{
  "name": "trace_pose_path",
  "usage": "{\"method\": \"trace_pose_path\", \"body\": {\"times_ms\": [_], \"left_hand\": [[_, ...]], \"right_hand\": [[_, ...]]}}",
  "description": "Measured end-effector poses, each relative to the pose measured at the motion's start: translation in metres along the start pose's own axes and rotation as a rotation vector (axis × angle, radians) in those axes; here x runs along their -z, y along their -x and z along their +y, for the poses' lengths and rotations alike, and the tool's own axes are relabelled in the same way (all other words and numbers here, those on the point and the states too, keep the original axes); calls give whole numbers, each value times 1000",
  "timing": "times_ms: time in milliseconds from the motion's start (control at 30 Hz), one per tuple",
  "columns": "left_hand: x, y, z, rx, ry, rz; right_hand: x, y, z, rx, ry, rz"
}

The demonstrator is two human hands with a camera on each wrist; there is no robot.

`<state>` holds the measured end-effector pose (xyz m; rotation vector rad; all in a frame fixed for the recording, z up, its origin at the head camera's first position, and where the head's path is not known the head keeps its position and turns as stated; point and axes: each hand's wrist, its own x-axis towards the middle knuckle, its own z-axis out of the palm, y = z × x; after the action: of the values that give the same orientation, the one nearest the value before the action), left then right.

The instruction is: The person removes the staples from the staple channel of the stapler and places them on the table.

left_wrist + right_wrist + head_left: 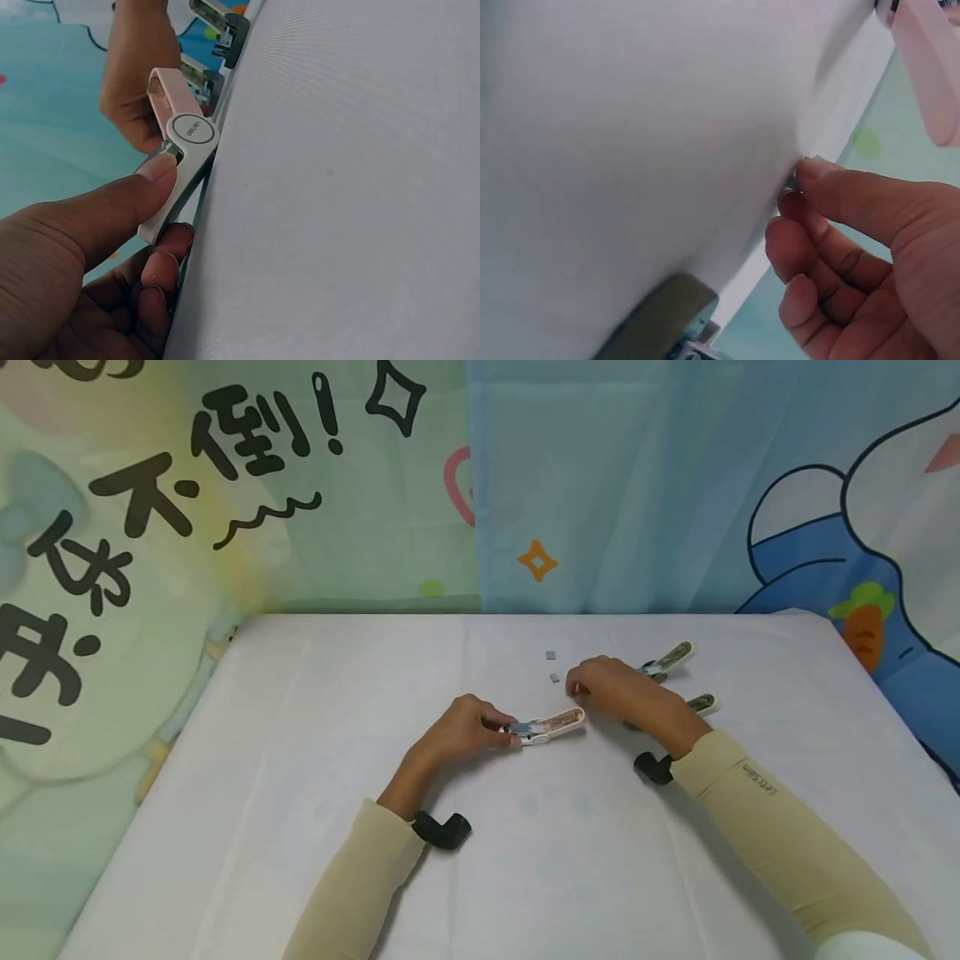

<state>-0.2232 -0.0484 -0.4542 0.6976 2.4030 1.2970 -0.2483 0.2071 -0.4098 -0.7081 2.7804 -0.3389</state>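
A small pink-and-white stapler is held at one end by my left hand, thumb on top. Its pink arm is swung up from the white body in the left wrist view. My right hand is just beyond the stapler, low over the table. Between its thumb and index fingertip, the right wrist view shows a tiny bluish-grey strip of staples, mostly hidden by the fingers. Two short grey staple strips, a farther one and a nearer one, lie left of that hand.
Behind my right hand and forearm stand two green-and-white staplers, the farther one and the nearer one, partly covered by the arm. A white cloth covers the table. Printed curtains hang along its back and left.
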Motion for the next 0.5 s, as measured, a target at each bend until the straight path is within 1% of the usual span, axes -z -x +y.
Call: {"method": "trace_pose_path", "body": {"times_ms": [100, 200, 333, 400, 500], "left_hand": [[1, 0, 1, 4, 7, 0], [1, 1, 2, 7, 12, -1], [1, 1, 3, 13, 21, 1], [1, 1, 3, 17, 26, 2], [1, 1, 2, 25, 30, 2]], "right_hand": [[-1, 1, 2, -11, -49, 29], [-1, 1, 2, -1, -64, 59], [-2, -3, -2, 58, -63, 108], [-2, -5, -3, 91, -80, 124], [-3, -10, -1, 117, -111, 121]]}}
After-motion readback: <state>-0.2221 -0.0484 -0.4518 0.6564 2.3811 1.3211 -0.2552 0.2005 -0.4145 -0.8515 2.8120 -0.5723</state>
